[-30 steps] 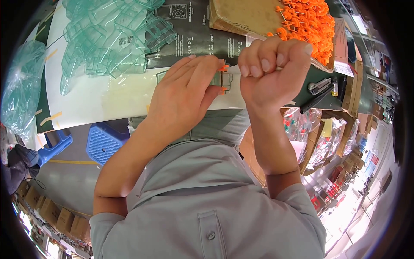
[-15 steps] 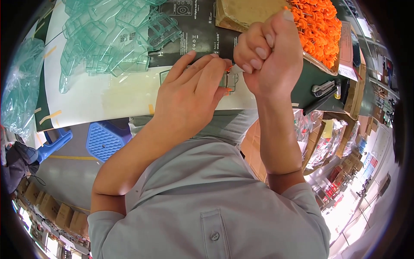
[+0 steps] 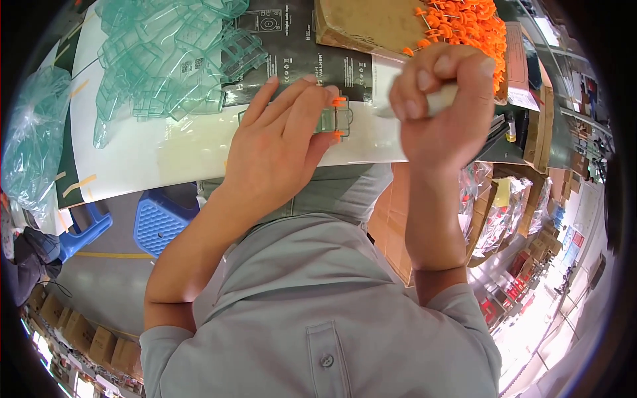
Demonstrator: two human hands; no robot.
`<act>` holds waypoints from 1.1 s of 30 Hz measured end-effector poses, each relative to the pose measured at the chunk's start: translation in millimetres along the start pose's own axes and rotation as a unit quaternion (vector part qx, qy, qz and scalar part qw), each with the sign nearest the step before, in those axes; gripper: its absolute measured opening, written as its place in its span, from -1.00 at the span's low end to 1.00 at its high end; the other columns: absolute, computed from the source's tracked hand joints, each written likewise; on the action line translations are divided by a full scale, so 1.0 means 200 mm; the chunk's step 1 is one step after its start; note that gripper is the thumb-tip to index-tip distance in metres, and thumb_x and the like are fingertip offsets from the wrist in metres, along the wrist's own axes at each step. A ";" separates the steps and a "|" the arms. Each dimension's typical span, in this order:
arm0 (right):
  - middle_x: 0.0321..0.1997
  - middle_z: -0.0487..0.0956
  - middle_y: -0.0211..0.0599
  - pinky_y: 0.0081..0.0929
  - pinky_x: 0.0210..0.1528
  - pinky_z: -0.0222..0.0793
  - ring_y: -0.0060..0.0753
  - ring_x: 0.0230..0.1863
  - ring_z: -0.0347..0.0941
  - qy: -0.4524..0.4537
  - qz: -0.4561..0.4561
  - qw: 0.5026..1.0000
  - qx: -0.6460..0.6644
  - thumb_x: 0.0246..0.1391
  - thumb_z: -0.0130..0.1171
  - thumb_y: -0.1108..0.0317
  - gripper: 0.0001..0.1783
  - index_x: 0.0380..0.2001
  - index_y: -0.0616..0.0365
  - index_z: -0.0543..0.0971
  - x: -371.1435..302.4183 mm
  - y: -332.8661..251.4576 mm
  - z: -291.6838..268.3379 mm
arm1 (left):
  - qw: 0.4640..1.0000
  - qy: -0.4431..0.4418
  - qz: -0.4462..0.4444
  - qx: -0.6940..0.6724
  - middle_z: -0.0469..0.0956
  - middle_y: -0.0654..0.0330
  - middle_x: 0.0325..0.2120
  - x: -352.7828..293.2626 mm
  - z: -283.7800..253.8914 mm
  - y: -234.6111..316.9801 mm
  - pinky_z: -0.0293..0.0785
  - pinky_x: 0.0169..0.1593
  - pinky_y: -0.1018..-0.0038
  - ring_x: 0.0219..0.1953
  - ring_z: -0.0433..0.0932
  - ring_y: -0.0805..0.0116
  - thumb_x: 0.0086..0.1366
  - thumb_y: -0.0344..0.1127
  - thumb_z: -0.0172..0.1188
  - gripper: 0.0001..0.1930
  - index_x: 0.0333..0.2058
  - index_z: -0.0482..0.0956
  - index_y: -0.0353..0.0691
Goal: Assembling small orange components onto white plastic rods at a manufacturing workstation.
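My left hand (image 3: pixel 275 142) lies over a clear greenish plastic part (image 3: pixel 326 121) on the white work surface, thumb and fingers holding it down. At the part's right end sit two small orange wheels (image 3: pixel 339 101), joined by a thin rod. My right hand (image 3: pixel 448 129) is raised to the right of this part, fingers curled around a pale, blurred object (image 3: pixel 440 99) whose kind I cannot make out. The palm side of the left hand and most of the plastic part under it are hidden.
Many more clear greenish parts (image 3: pixel 162 73) are heaped at the far left. A pile of orange wheels (image 3: pixel 468 36) on thin rods lies far right, beside a brown cardboard piece (image 3: pixel 368 23). A plastic bag (image 3: pixel 36 132) hangs left; a blue stool (image 3: pixel 162 222) stands below.
My right hand has come nearer and to the right, and a pale object now shows in its fingers. My left hand has shifted slightly left, showing more of the orange wheels.
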State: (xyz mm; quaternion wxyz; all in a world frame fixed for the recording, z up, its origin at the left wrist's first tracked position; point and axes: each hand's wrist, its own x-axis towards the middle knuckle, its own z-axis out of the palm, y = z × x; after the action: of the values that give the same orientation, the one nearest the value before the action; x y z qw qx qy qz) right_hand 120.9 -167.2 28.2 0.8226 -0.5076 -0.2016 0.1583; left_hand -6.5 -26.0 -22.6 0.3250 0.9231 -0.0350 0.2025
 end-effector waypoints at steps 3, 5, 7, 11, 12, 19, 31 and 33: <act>-0.57 0.49 -0.35 -0.47 -0.59 0.25 -0.47 -0.62 0.39 -0.023 0.061 0.971 -0.229 0.29 0.18 0.23 -0.76 -0.27 0.21 0.60 -0.05 -0.10 -0.06 | 1.000 -0.001 -0.018 0.005 0.54 0.12 0.05 -0.01 -0.06 0.05 0.34 0.25 0.04 0.14 0.50 0.07 0.09 -0.42 0.37 -0.42 0.10 0.38 -0.36; -0.44 0.51 -0.31 -0.47 -0.45 0.33 -0.46 -0.46 0.44 -0.120 0.004 0.887 -0.447 0.20 0.25 0.30 -0.77 -0.12 0.14 0.63 -0.12 -0.03 -0.05 | 1.000 -0.007 -0.026 0.007 0.52 0.10 0.06 -0.02 -0.06 0.04 0.34 0.26 0.04 0.15 0.48 0.04 0.08 -0.44 0.36 -0.41 0.11 0.38 -0.36; -0.38 0.52 -0.30 -0.47 -0.38 0.37 -0.45 -0.38 0.46 -0.164 -0.020 0.820 -0.547 0.16 0.29 0.34 -0.71 -0.04 0.10 0.65 -0.17 0.01 -0.05 | 0.999 -0.019 -0.036 0.001 0.52 0.09 0.10 -0.04 -0.03 0.01 0.32 0.25 0.06 0.15 0.46 -0.02 0.08 -0.47 0.36 -0.37 0.15 0.36 -0.34; -0.31 0.53 -0.30 -0.46 -0.27 0.43 -0.43 -0.31 0.47 -0.145 0.094 0.800 -0.575 0.00 0.43 0.32 -0.50 0.07 -0.01 0.65 -0.21 0.04 -0.06 | 0.998 -0.033 -0.050 -0.023 0.53 0.08 0.11 -0.03 -0.04 0.00 0.34 0.21 0.10 0.12 0.47 -0.05 0.07 -0.52 0.35 -0.35 0.17 0.35 -0.33; -0.30 0.53 -0.31 -0.45 -0.27 0.43 -0.43 -0.32 0.47 -0.133 0.097 0.793 -0.586 -0.01 0.44 0.29 -0.50 0.07 -0.03 0.66 -0.22 0.03 -0.09 | 0.997 -0.034 -0.053 -0.033 0.53 0.08 0.10 -0.02 -0.04 0.00 0.34 0.20 0.11 0.11 0.47 -0.05 0.07 -0.53 0.35 -0.35 0.17 0.35 -0.33; -0.28 0.53 -0.33 -0.42 -0.25 0.45 -0.37 -0.32 0.48 -0.099 0.099 0.819 -0.557 -0.03 0.47 0.22 -0.52 0.03 -0.07 0.70 -0.22 -0.01 -0.05 | 0.998 -0.027 -0.048 -0.014 0.51 0.06 0.06 -0.02 -0.04 0.00 0.35 0.15 0.11 0.09 0.48 -0.01 0.01 -0.54 0.36 -0.35 0.13 0.34 -0.37; -0.44 0.52 -0.38 -0.54 -0.40 0.35 -0.60 -0.45 0.41 -0.089 0.037 0.840 -0.534 0.05 0.43 0.29 -0.58 -0.01 0.15 0.66 -0.19 -0.02 -0.14 | 0.996 -0.052 -0.066 -0.016 0.53 0.07 0.08 -0.01 -0.05 0.01 0.35 0.18 0.15 0.12 0.47 -0.06 0.04 -0.52 0.38 -0.35 0.15 0.38 -0.30; -0.49 0.50 -0.39 -0.57 -0.49 0.25 -0.61 -0.54 0.35 -0.014 0.087 0.900 -0.427 0.16 0.34 0.30 -0.69 -0.09 0.24 0.65 -0.18 -0.07 -0.11 | 0.997 -0.052 -0.062 -0.014 0.53 0.07 0.09 0.00 -0.05 0.01 0.34 0.18 0.15 0.12 0.47 -0.07 0.04 -0.52 0.38 -0.36 0.14 0.38 -0.30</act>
State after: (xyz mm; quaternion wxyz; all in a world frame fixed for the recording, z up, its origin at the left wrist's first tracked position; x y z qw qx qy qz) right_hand 101.8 -206.8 25.2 0.5065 -0.8237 -0.2163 0.1349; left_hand -10.0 -20.8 -15.0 0.3479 0.9280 0.0028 0.1334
